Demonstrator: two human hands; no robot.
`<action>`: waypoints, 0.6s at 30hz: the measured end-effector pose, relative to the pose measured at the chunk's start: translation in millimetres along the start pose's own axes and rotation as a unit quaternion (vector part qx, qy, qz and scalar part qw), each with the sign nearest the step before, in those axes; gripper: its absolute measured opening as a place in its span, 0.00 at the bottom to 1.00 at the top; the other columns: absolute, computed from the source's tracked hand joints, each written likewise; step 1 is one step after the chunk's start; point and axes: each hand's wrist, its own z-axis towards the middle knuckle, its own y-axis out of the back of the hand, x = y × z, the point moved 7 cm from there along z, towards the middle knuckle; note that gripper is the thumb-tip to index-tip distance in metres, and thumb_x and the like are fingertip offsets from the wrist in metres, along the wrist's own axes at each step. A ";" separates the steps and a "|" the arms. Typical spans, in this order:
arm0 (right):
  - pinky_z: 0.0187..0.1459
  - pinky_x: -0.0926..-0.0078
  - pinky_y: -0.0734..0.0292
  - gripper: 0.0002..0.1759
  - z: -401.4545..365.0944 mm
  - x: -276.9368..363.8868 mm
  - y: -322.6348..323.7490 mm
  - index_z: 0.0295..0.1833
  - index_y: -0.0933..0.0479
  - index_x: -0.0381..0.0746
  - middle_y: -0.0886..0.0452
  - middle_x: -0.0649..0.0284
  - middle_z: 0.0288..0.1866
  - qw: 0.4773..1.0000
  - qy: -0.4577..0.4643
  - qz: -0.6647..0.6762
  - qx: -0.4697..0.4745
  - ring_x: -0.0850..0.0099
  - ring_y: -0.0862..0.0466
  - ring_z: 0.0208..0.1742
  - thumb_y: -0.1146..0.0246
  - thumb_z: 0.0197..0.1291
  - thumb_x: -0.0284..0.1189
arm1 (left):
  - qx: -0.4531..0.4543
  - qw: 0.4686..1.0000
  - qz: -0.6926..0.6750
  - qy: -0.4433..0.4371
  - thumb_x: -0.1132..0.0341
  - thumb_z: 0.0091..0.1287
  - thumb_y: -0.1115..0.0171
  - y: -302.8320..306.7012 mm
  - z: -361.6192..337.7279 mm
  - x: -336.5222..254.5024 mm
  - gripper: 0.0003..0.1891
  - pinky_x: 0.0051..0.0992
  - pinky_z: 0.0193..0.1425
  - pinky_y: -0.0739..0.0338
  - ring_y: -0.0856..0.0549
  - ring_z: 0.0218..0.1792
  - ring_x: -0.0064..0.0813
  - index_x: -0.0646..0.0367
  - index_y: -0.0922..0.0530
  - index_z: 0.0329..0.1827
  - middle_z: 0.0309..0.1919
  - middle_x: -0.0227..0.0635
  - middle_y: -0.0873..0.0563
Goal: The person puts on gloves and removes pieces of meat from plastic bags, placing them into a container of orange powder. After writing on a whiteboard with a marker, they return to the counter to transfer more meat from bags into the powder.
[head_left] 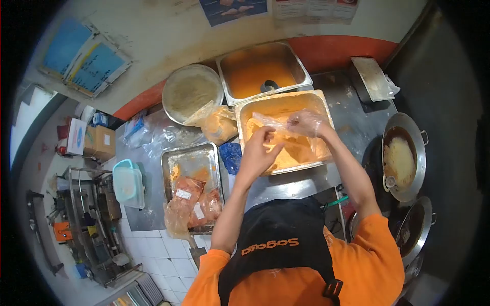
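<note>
A thin, see-through, crumpled plastic bag point(270, 121), or perhaps a glove, stretches slantwise, pinched in the right hand point(305, 123), just above centre of the frame. Beneath it, a deep rectangular metal tray point(322, 104) lies slightly tilted in the picture on the counter point(286, 187), holding loose yellow-orange powder point(286, 160), its surface uneven.
</note>
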 end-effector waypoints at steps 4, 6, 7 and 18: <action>0.48 0.68 0.20 0.14 -36.8 28.4 12.8 0.48 0.15 0.34 0.11 0.58 0.42 0.979 0.023 0.198 -0.033 0.68 0.13 0.44 0.31 0.66 0.35 | 0.011 0.993 -0.091 0.081 0.67 0.67 0.25 -32.2 11.8 35.9 0.28 0.30 0.57 0.14 0.17 0.59 0.31 0.62 0.27 0.67 0.60 0.49 0.18; 0.47 0.72 0.21 0.14 -45.1 27.1 3.5 0.49 0.16 0.34 0.12 0.63 0.41 0.945 0.042 0.323 -0.039 0.75 0.16 0.43 0.29 0.66 0.33 | 0.001 0.945 -0.309 0.111 0.70 0.69 0.28 -42.3 15.8 50.2 0.26 0.30 0.59 0.15 0.16 0.58 0.32 0.63 0.28 0.68 0.60 0.47 0.18; 0.47 0.73 0.21 0.14 -44.0 17.2 -12.0 0.49 0.16 0.34 0.13 0.65 0.41 0.918 0.059 0.390 -0.043 0.77 0.17 0.43 0.28 0.66 0.33 | 0.026 0.909 -0.399 0.115 0.74 0.71 0.31 -46.4 15.1 48.5 0.25 0.30 0.60 0.15 0.14 0.57 0.31 0.64 0.29 0.69 0.60 0.43 0.18; 0.39 0.78 0.17 0.06 -44.6 -40.7 -42.4 0.48 0.17 0.38 0.14 0.64 0.44 0.778 0.027 0.564 -0.275 0.78 0.15 0.40 0.30 0.67 0.24 | 0.165 0.711 -0.646 0.226 0.74 0.68 0.34 -60.9 6.0 46.1 0.11 0.21 0.42 0.22 0.18 0.34 0.18 0.65 0.19 0.52 0.40 0.32 0.15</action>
